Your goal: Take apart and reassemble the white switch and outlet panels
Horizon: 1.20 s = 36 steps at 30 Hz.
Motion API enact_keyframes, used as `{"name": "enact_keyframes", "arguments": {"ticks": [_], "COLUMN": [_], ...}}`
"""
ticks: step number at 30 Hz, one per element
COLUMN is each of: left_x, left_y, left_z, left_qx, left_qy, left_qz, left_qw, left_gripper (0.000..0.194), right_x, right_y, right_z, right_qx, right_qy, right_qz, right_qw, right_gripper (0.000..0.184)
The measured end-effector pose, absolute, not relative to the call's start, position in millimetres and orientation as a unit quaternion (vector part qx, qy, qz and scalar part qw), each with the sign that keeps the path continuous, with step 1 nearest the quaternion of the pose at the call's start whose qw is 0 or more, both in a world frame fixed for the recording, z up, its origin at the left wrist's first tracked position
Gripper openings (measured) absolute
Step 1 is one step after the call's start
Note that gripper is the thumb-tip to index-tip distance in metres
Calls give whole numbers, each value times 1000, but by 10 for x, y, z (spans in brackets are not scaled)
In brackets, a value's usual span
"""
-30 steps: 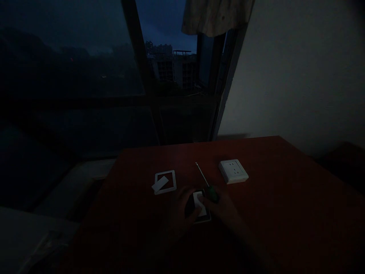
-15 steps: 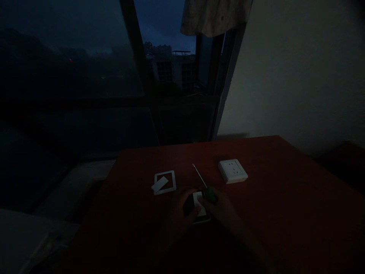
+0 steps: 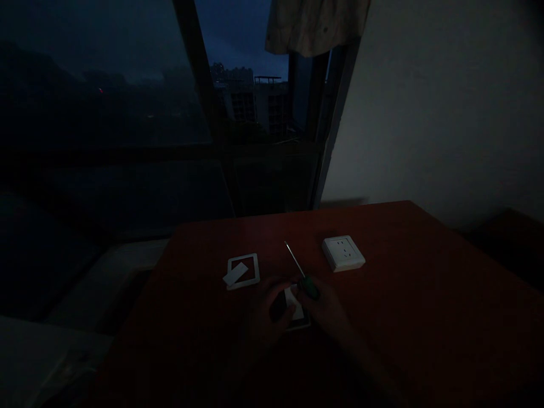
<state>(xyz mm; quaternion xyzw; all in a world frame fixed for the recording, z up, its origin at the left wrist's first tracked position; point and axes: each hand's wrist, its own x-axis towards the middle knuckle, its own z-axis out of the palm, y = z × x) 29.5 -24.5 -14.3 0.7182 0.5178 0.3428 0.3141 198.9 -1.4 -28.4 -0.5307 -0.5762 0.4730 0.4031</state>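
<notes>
Little has just changed, so we judge the handling steady: our left grip (image 3: 264,317) and right grip (image 3: 326,307) hold what looks like a switch (image 3: 298,310), well inside the surface (image 3: 382,249)'s far edge; the right also clasps a screwdriver (image 3: 310,287).

Bare left hand (image 3: 264,310) and bare right hand (image 3: 327,303), forearms (image 3: 356,342) dim in deep shadow

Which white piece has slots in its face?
The thick block right of the screwdriver; the square frame, the strip across it and the held piece show none.
</notes>
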Motion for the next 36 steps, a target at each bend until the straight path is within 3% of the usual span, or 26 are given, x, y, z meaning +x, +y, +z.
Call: {"name": "enact_keyframes", "arguments": {"ticks": [9, 24, 32, 36], "left_x": [268, 279, -400, -698], "left_y": [-224, -249, 141, 220], "left_z": [-184, -108, -66, -65], "left_qx": [751, 753, 690, 659], "left_qy": [521, 513, 671, 716], "left_qz": [319, 311, 261, 209], "left_qw": [253, 270, 78, 96], "left_gripper": [38, 46, 32, 39], "right_x": [1973, 2021, 2083, 2089], "right_y": [7, -18, -10, -5], "right_z": [-352, -259, -243, -239], "right_qx": [-546, -529, -549, -546], "right_qy": [-581, -576, -511, -511], "right_qz": [454, 482, 515, 522], "right_qw": [398, 396, 416, 410], "right_gripper": [30, 35, 40, 42]}}
